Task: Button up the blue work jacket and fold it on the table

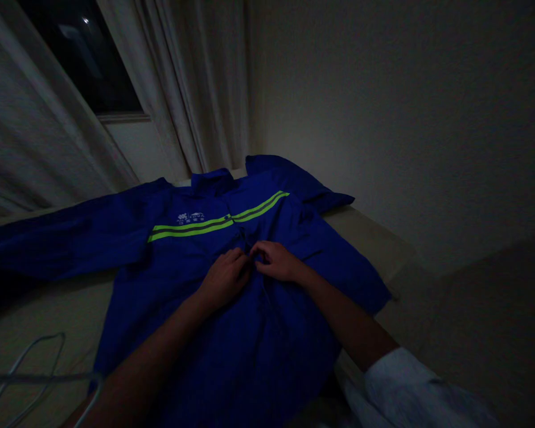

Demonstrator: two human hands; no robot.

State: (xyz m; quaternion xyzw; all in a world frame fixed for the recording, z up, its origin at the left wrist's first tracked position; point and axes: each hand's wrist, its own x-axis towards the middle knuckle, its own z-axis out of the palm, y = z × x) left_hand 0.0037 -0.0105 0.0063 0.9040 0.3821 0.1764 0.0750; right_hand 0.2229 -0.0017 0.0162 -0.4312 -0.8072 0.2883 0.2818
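Note:
A blue work jacket (pixel 169 279) with a yellow-green stripe across the chest lies spread face up on a pale bed (pixel 40 315). Its sleeves stretch out to the left and to the back right. Both my hands meet at the jacket's front opening, just below the stripe. My left hand (pixel 225 276) has its fingers curled and pinched on the front edge of the fabric. My right hand (pixel 276 260) pinches the opposite front edge, fingertips touching those of the left. What lies between the fingertips is too dark to make out.
A white wire hanger (pixel 35 371) lies on the bed at the lower left. Pale curtains (pixel 191 83) and a dark window (pixel 84 53) stand behind the bed. A plain wall (pixel 405 119) runs along the right. White cloth (pixel 410 386) sits at the lower right.

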